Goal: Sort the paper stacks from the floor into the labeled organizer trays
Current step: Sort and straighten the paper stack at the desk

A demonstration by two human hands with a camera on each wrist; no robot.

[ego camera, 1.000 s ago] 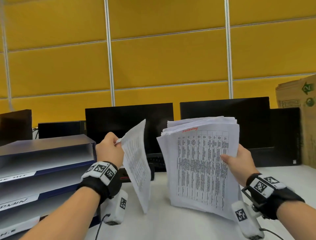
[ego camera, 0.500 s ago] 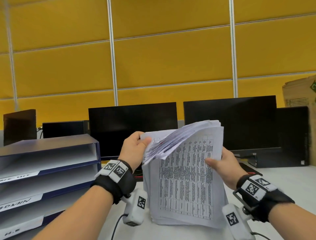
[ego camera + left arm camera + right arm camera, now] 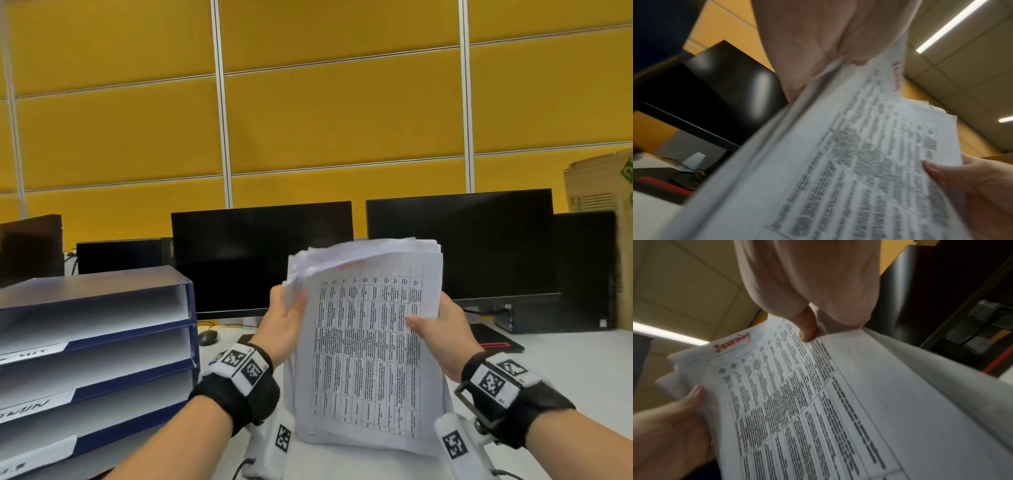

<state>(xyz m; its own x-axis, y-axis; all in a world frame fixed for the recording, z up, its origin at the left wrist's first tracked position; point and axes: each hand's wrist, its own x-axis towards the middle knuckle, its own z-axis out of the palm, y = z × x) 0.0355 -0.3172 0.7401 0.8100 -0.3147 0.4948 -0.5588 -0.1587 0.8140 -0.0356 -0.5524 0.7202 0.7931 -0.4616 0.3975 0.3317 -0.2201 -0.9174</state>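
Observation:
I hold a thick paper stack (image 3: 368, 346) upright above the white desk; its front sheet is a printed table with a red handwritten word at the top. My left hand (image 3: 287, 320) grips the stack's left edge, thumb on the front. My right hand (image 3: 436, 323) grips the right edge, thumb (image 3: 806, 327) pressed on the printed page. The same paper stack (image 3: 849, 162) fills the left wrist view, and the paper stack (image 3: 818, 402) fills the right wrist view too. The blue organizer trays (image 3: 102, 346) with white labels stand at the left.
Two dark monitors (image 3: 262, 257) (image 3: 459, 243) stand behind the stack. A mouse (image 3: 208, 337) lies beside the organizer, a black and red flat item (image 3: 493, 337) to the right. A cardboard box (image 3: 603, 198) is at the far right, against yellow wall panels.
A second ago my left hand held a separate sheaf apart from the stack. It has brought those sheets back, and both hands now hold one squared stack.

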